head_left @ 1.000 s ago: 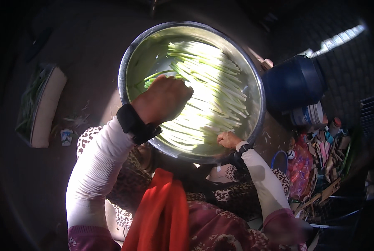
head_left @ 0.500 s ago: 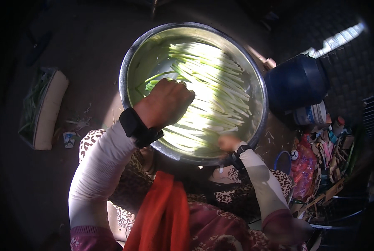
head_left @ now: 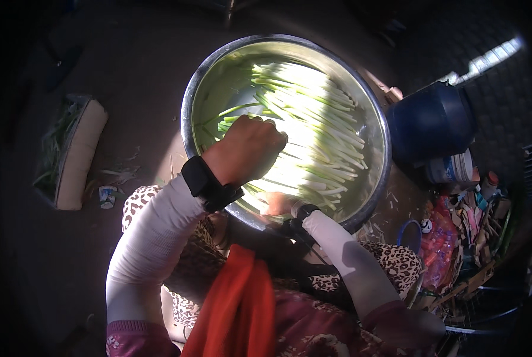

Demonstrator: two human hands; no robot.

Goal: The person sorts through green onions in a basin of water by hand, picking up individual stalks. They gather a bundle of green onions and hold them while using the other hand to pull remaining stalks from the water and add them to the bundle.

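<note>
A wide steel basin [head_left: 188, 107] holds several long white-and-green onion stalks [head_left: 313, 119] lying in water, lit by bright sun. My left hand [head_left: 245, 149], with a black wristband and a white sleeve, is a fist over the near-left part of the basin. It is closed on a few green stalks that stick out to its left. My right hand [head_left: 278, 203] is low at the basin's near rim, partly washed out by glare, and its fingers are hard to make out. A red cloth [head_left: 236, 303] hangs over my lap.
A dark blue barrel [head_left: 429, 125] stands right of the basin, with a small tub [head_left: 450, 169] below it. A box of green trimmings [head_left: 69, 154] and a small cup [head_left: 107, 196] lie on the ground at left. Mixed clutter [head_left: 456, 238] fills the lower right.
My right hand has slid left along the basin's near rim. My left fist has stayed over the stalks, shifting slightly toward me.
</note>
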